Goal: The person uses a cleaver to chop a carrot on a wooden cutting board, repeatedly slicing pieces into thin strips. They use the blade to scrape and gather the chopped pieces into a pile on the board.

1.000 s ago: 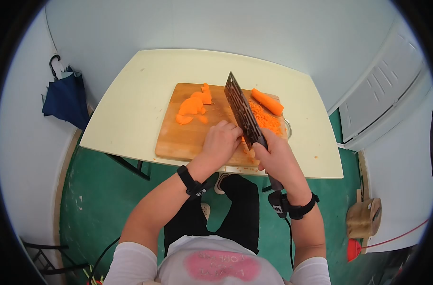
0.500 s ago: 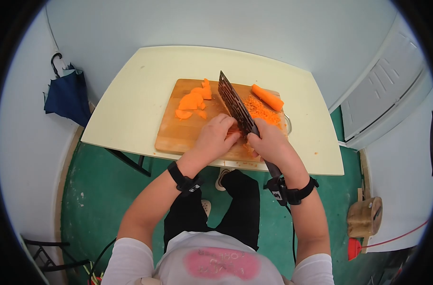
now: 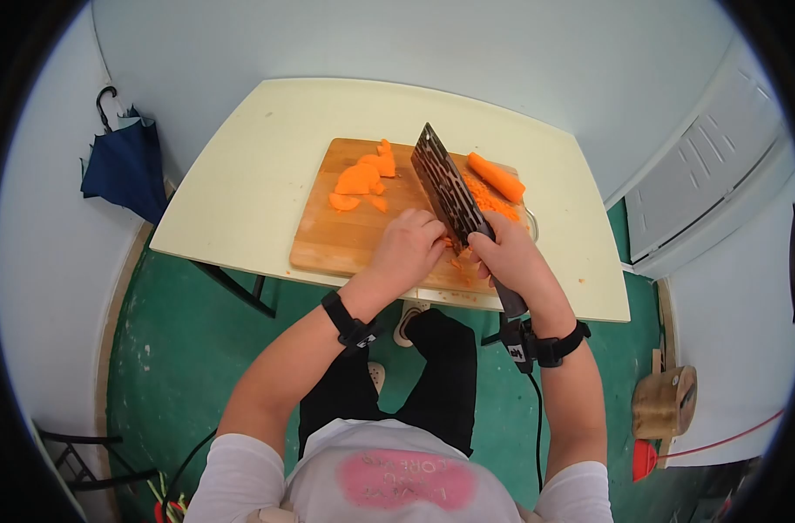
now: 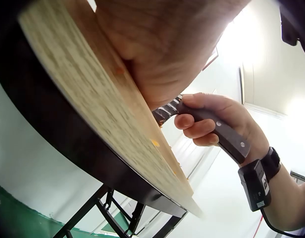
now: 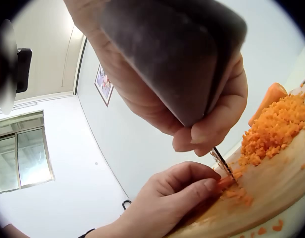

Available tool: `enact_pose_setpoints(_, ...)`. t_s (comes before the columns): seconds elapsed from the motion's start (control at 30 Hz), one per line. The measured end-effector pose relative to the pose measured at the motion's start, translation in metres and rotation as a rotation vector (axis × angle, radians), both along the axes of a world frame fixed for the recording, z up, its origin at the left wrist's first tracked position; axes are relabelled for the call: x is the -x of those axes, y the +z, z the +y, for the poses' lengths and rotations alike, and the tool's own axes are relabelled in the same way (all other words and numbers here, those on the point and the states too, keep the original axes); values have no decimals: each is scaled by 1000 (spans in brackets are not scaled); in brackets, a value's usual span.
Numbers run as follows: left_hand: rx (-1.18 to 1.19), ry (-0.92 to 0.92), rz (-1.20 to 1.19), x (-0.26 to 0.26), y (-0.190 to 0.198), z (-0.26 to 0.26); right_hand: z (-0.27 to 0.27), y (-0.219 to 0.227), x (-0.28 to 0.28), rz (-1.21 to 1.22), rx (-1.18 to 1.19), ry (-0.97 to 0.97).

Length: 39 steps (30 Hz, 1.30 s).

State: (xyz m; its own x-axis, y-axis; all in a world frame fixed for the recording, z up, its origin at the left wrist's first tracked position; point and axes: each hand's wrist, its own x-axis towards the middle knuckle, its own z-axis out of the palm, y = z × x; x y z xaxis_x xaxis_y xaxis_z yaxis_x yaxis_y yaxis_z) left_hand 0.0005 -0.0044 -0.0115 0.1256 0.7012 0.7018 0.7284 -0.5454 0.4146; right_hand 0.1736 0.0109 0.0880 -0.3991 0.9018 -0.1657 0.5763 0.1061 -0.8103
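Note:
My right hand [image 3: 512,253] grips the dark handle of a cleaver [image 3: 448,193], its broad mottled blade upright over the wooden cutting board [image 3: 323,240]. To the left of the blade, my left hand [image 3: 408,247] holds thin carrot strips [image 5: 224,184] down on the board, fingers bent, as the right wrist view shows. There the blade's edge stands at the strips' cut end, with small bits around it. A heap of diced carrot [image 5: 276,125] lies beyond the blade. In the left wrist view the left hand hides the strips.
Carrot slices [image 3: 359,179] lie on the board's left part, and a large carrot piece [image 3: 497,177] at its far right. The board sits on a pale table [image 3: 232,205], near its front edge. A blue umbrella [image 3: 123,166] hangs at the left wall.
The cleaver shifted left and then back right, its blade staying beside the left fingers. The left hand keeps its place at the strips with small finger shifts. The head view has tilted slightly.

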Motion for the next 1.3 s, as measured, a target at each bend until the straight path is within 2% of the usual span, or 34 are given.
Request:
enact_pose_setpoints(0.07, 56, 20, 43, 0, 4, -2, -4, -4, -4, 59, -114, -11)
enact_pose_setpoints(0.17, 30, 13, 15, -1, 1, -3, -14, 0, -9, 150, -80, -133)
enact_pose_setpoints(0.27, 113, -6, 52, -1, 12, -9, -21, 2, -17, 178, -82, -129)
enact_pose_setpoints(0.43, 80, -24, 43, 1, 8, -6, -30, -7, -17, 142, -51, -110)
enact_pose_setpoints(0.5, 68, -22, 53, 1, 6, -5, -32, -14, -14, 91, -213, -50)
enact_pose_setpoints(0.6, 10, -20, 42, 1, 4, -2, -30, -22, -9, 101, -310, -33)
enact_pose_setpoints(0.73, 27, 1, 53, 0, 5, -2, -26, -19, -4, 62, -315, -23)
enact_pose_setpoints(0.9, 65, 8, 34, 1, 4, 0, -16, -13, 8, -105, -307, 27)
enact_pose_setpoints(1.03, 68, 5, 22, -1, 5, -2, -5, -18, 12, -110, -288, 6)
enact_pose_setpoints(1.1, 78, 16, 38, 1, 6, -3, -7, -19, 6, 25, -258, 20)
enact_pose_setpoints(1.2, 64, 20, 35, 0, 4, -3, -22, -14, 3, 32, -265, -40)
enact_pose_setpoints(1.3, 56, 22, 24, -2, 5, -3, -27, -12, 1, 17, -239, -11)
